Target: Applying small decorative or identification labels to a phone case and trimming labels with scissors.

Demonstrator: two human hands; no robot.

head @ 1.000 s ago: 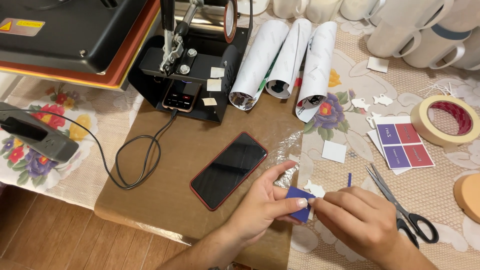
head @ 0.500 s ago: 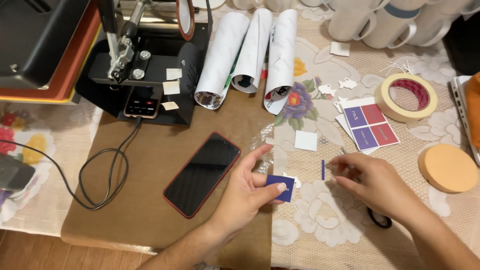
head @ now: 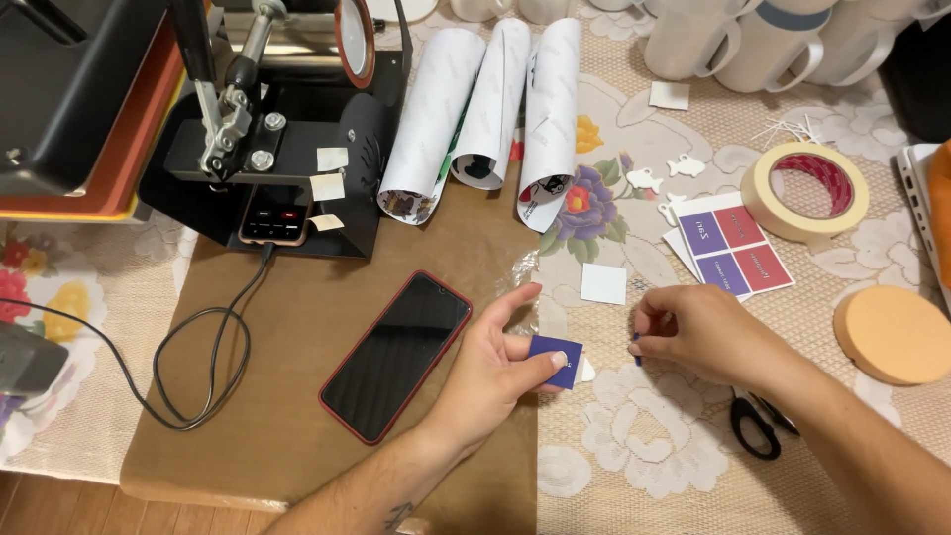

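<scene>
A sheet of four purple and red labels point(head: 734, 250) lies right of centre, a blank white square point(head: 603, 283) beside it. My left hand point(head: 492, 372) pinches a small blue card point(head: 558, 360) mid-frame; my right hand point(head: 698, 332) fingers pinch a thin blue strip point(head: 637, 348), curled.

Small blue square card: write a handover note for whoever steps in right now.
Left hand: pinches the small blue square card between thumb and fingers, above the edge of the brown paper sheet.
Right hand: holds a thin blue strip beside the card, apart from it.
Nearby: red-cased phone, black-handled scissors under the right wrist, sheet of blue and red squares.
Done: strip is off the card.
Left: cannot tell.
</scene>
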